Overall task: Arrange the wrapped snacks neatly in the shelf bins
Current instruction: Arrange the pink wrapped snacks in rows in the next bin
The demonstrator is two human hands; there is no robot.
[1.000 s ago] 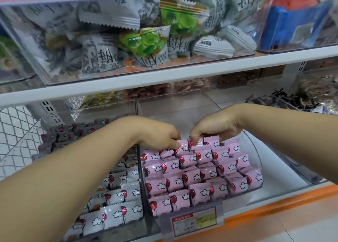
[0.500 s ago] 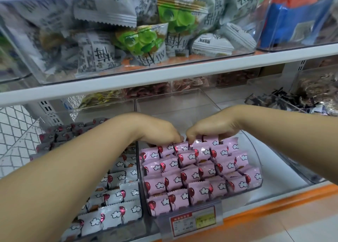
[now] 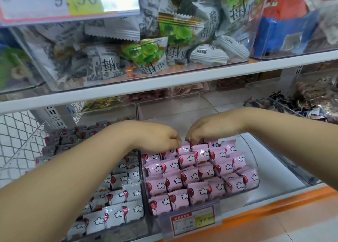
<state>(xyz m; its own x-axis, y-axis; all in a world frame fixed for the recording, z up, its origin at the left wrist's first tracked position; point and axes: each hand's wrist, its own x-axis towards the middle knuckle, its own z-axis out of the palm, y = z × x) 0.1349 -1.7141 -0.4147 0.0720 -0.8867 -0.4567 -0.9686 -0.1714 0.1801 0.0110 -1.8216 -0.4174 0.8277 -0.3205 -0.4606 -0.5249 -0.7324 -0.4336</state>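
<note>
So, quick rundown, everything placed off the bin point(image 3: 253, 161) you're working in:

- The pink snacks point(image 3: 199, 179) sit inside the bin in tidy overlapping rows, filling its front part. The back of the bin is bare.
- Your left hand point(image 3: 155, 137) is over the bin's back-left row, knuckles up and fingers curled under. The tips are right against a packet there, but I can't tell if you've actually got one pinched.
- Your right hand point(image 3: 214, 126) is just beside it, over the middle of the same back row. Its curled fingertips nip the top edge of a pink packet.
- The two hands nearly touch above that row.
- Left of the bin, touching its wall, there's a second tub of white snacks point(image 3: 120, 196) with your left forearm crossing over it.
- A price tag point(image 3: 193, 221) is clipped on the bin's front.
- Above the bin runs a white shelf point(image 3: 164, 82), with green bags point(image 3: 146, 53) on it.
- Right of the bin, well apart, there's a pile of dark packets point(image 3: 292, 104).
</note>
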